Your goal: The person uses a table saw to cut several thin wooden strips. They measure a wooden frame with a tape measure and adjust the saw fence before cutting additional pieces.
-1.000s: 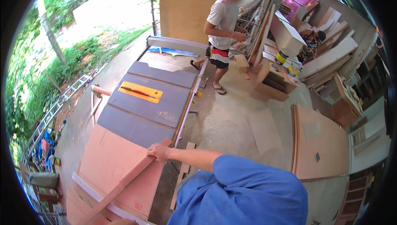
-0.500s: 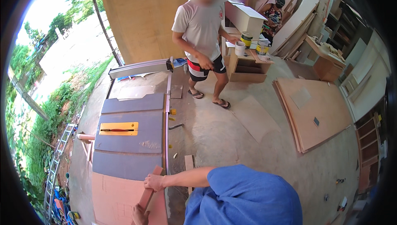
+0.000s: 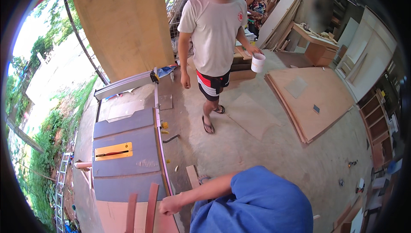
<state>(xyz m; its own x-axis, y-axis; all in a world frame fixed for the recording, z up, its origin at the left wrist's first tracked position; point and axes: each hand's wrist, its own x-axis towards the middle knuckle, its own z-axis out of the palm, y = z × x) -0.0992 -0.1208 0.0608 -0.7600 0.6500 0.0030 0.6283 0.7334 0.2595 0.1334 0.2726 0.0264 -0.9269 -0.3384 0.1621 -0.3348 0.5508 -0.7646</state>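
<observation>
My right hand (image 3: 171,204) is closed, fingers curled, at the near right edge of the saw table, with nothing seen in it. Just left of it is a narrow reddish-brown wood strip (image 3: 151,205), apart from the fist. A second similar strip (image 3: 131,211) lies farther left, roughly alongside the first. Both run out of the lower edge over a pinkish-brown board (image 3: 112,213). My left hand is not in view. Ahead is the grey table saw (image 3: 124,124), with a yellow insert (image 3: 114,151) around its blade slot.
Beyond the saw a person in a white shirt (image 3: 214,40) stands holding a white container (image 3: 257,63). Stacked plywood sheets (image 3: 310,104) lie at the right. The saw's rail (image 3: 160,147) and a wood offcut (image 3: 192,176) are near my arm. Another person (image 3: 257,10) sits farther back.
My right hand has come off the wood strip, and my left hand has left the view. Two strips now show apart. The standing person has stepped nearer, lifting the white container. The view has shifted.
</observation>
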